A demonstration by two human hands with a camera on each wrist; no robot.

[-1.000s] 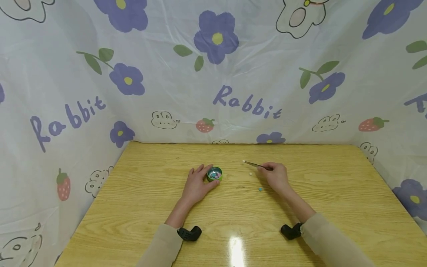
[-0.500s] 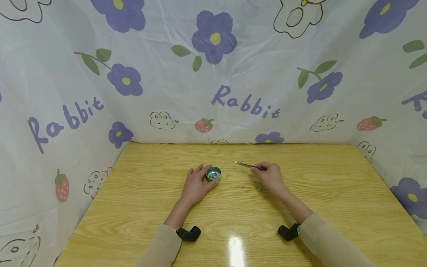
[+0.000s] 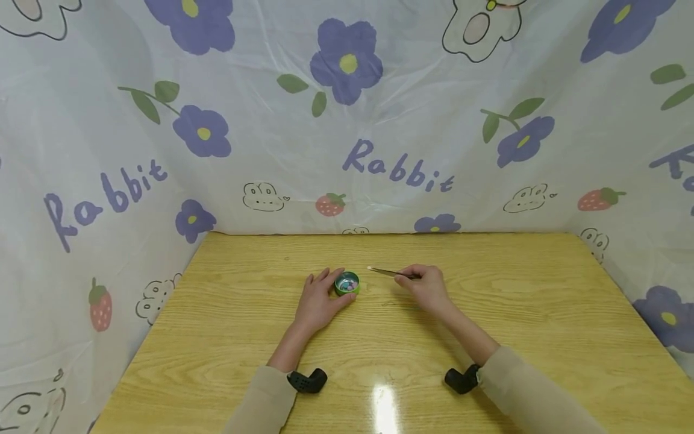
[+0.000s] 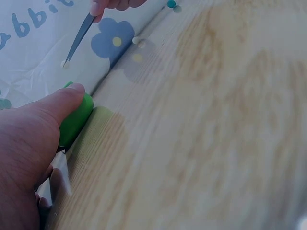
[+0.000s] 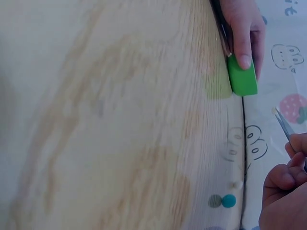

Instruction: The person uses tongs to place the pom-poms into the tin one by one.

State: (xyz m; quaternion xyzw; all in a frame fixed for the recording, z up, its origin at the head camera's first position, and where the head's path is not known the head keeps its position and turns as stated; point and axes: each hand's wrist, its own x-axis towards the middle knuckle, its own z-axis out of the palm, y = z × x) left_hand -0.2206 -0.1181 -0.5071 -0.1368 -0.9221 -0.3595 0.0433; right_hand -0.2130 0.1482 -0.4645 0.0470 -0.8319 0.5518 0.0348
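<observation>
My left hand (image 3: 317,304) holds a small round green tin (image 3: 355,292), thumb on the near side and fingers round the far side. Blue and pink beads (image 3: 349,286) lie inside it. My right hand (image 3: 428,290) pinches dark metal tweezers (image 3: 387,273), pointing left. A white bead (image 3: 370,267) sits at their tips, above the table and just right of the tin. The left wrist view shows the tweezers (image 4: 79,37) raised beyond the green tin (image 4: 79,120). My right hand (image 5: 288,191) appears at the edge of the right wrist view.
On the glossy wooden table (image 3: 217,361), a teal bead (image 5: 229,201) and another white bead (image 4: 135,40) lie near my right hand; the head view hides both. A white cloth (image 3: 293,144) with flowers and rabbits hangs behind the table's far edge.
My right hand has moved left, bringing the tweezers and their white bead closer to the tin. My left hand stays around the tin.
</observation>
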